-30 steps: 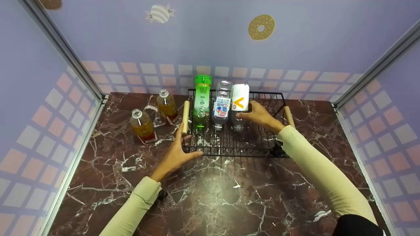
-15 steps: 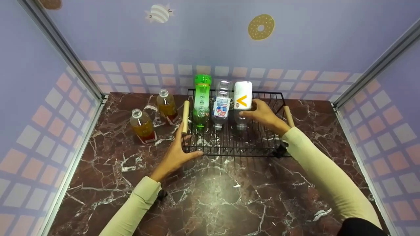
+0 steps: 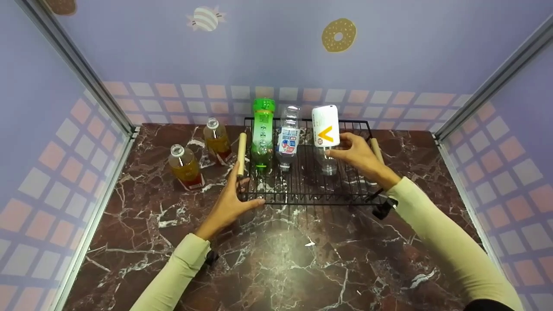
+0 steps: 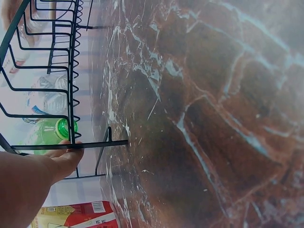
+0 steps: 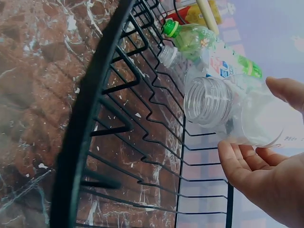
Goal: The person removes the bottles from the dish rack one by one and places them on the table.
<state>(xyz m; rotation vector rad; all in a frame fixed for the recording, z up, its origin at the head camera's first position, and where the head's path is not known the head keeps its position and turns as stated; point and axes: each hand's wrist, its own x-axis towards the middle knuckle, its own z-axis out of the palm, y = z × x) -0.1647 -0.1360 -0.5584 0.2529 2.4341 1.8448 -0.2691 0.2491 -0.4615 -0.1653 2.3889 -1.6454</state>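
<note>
White bottle: the white-labelled bottle is slanting over the rack, right of centre in the head view, base end up and bare screw neck down; whether the neck is touching the wires I cannot tell.
Right hand: the right hand is grasping that bottle between thumb and fingers.
Left hand: the left hand is resting at the rack's lower-left corner, thumb spreading along the front; whether the fingers are closing round the wires I cannot tell.
Slip risk: smooth plastic could be sliding out if the pinch is loosening.
Snag risk: the threaded neck could be catching on a wire, since it is pointing down into the rack, and dragging the rack along if the left hand is only resting there.
Neighbour risk: a leftward swing could be knocking the clear bottle, and that one the green bottle just beside it.
Since a second ago: the white bottle and right hand are sitting farther right, leaving a wider gap to the clear bottle; the base end is now leaning left of the neck.
Unchanged: the left hand is keeping its corner, and the clear and green bottles are holding their places.
</note>
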